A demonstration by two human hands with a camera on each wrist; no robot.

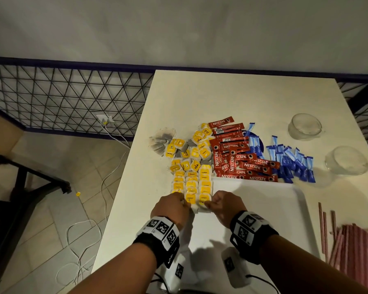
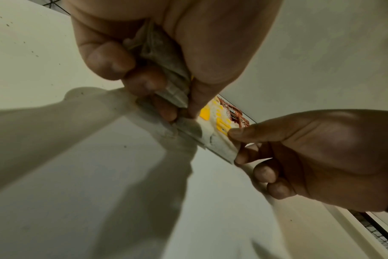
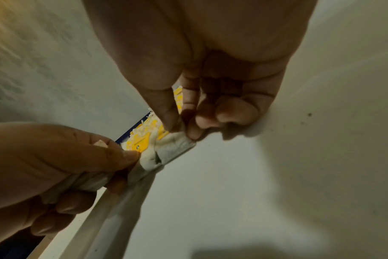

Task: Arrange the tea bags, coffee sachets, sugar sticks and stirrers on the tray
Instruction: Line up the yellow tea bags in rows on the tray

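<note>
Yellow-tagged tea bags (image 1: 191,185) lie in three rows on the left part of the white tray (image 1: 263,209). My left hand (image 1: 184,201) sits at the near end of the rows and grips a bunch of grey tea bags (image 2: 164,57) in its curled fingers. Its thumb touches the nearest bag of the rows. My right hand (image 1: 210,203) pinches the corner of that nearest tea bag (image 3: 175,147) between thumb and forefinger. Loose tea bags (image 1: 191,147), red coffee sachets (image 1: 238,158) and blue sugar sticks (image 1: 291,162) lie heaped beyond the tray. Pink stirrers (image 1: 353,247) lie at the right.
Two clear glass bowls (image 1: 305,126) (image 1: 346,160) stand at the table's far right. The table's left edge runs close to the tea bag rows, with tiled floor, cables and a wire mesh fence (image 1: 68,98) beyond it.
</note>
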